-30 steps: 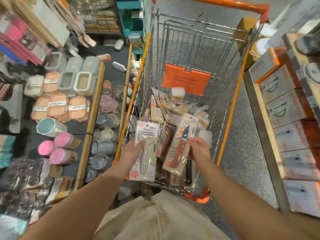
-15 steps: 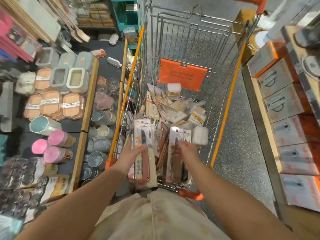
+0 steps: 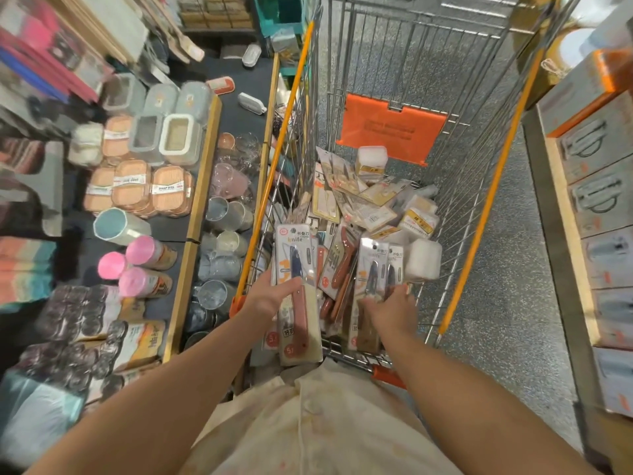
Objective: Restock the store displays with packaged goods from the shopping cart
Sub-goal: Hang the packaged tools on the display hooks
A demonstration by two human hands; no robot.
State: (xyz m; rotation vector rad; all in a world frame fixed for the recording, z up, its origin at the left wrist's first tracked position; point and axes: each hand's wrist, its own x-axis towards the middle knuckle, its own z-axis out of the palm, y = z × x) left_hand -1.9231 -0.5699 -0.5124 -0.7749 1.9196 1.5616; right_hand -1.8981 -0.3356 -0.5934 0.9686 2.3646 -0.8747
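Observation:
A wire shopping cart [image 3: 479,207] with orange rails stands in front of me, its bottom heaped with carded packaged goods [image 3: 363,207]. My left hand [image 3: 270,296] grips a stack of carded folding-knife packs [image 3: 298,269] at the cart's near left corner, the top one showing a dark blade and a reddish handle. My right hand [image 3: 390,306] is closed on two more knife packs [image 3: 376,269] at the near middle of the cart. A white block-shaped pack [image 3: 423,260] lies just right of them.
A low display table [image 3: 202,186] on the left holds soap boxes [image 3: 164,190], lidded containers, pink-capped tubes [image 3: 144,265] and cups [image 3: 222,214] along its edge. Shelves of boxed goods [image 3: 596,200] line the right. Speckled floor [image 3: 507,269] lies between cart and shelves.
My left hand swapped the white peeler pack for a stack topped by a knife pack. My right hand dropped lower into the cart and closed on other knife packs. The view shifted closer.

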